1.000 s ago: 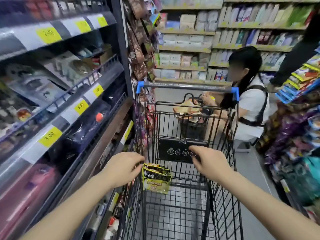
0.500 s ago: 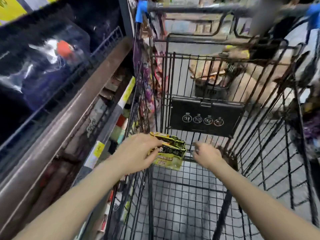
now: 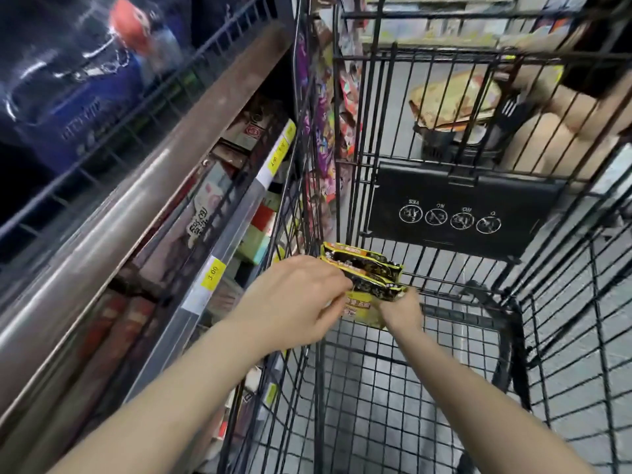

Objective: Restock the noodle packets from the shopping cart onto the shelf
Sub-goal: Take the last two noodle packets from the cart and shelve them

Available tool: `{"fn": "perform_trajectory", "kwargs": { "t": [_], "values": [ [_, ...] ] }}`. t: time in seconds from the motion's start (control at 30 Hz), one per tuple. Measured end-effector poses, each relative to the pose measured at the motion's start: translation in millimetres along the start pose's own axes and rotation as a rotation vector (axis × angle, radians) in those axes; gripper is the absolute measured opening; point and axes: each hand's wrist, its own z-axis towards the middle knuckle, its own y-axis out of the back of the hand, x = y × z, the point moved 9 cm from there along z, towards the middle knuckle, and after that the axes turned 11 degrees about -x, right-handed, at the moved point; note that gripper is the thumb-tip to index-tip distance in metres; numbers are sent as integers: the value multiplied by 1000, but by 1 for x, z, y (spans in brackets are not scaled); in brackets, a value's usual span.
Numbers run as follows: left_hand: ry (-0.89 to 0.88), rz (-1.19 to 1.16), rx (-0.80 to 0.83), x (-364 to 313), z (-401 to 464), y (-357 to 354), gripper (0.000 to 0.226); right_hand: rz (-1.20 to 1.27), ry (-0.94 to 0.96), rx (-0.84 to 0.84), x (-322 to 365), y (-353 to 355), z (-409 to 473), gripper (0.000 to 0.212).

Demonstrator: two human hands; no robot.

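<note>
— Since half a second back the right hand (image 3: 402, 311) has crossed to the noodle packets (image 3: 367, 280) and now meets them from below; before that it hung apart from them, over the basket floor. The view has also dipped closer to the cart.

— And the left hand (image 3: 297, 299)?

— It grips the packets as it did earlier, its fingers (image 3: 337, 304) curled round their left end, thumb side hidden under the wrappers. They are black and yellow, stacked as a small bundle, a yellow face showing beneath the dark top edges.

— What about the right one's fingers?

— Tucked behind the bundle's right lower corner — I cannot tell whether they pinch it or only touch it.

— Where is the bundle?

— Inside the shopping cart (image 3: 513, 336), held up above its wire floor, near the left wall and just below the black child-seat flap (image 3: 455, 203) with four round white symbols.

— And the shelf (image 3: 225, 234)?

— Just left of the cart, with yellow price tags (image 3: 213, 272) along its rail; one reads 3.00. Boxed goods sit behind the rail, blurred. A brown metal ledge (image 3: 136, 179) runs above it, and over that a wire rack holds a dark blue bag (image 3: 78, 97). Beyond the cart's far end a basket (image 3: 444, 138) stands on the floor.
</note>
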Motion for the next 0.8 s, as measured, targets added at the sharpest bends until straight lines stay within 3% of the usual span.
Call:
{"fn": "perform_trajectory", "kwargs": {
  "t": [0.2,0.53,0.67,0.8],
  "values": [
    [-12,-9,-27,-2,-1,2,31,83,-23,11,-10,-15,4,29],
    [26,27,-26,4,0,3,38,74,226,81,15,13,-14,27],
    [3,158,137,3,2,-17,33,2,274,44,28,65,-22,15],
    [20,231,249,0,6,-26,28,35,248,9,42,127,-37,17]
  ]
}}
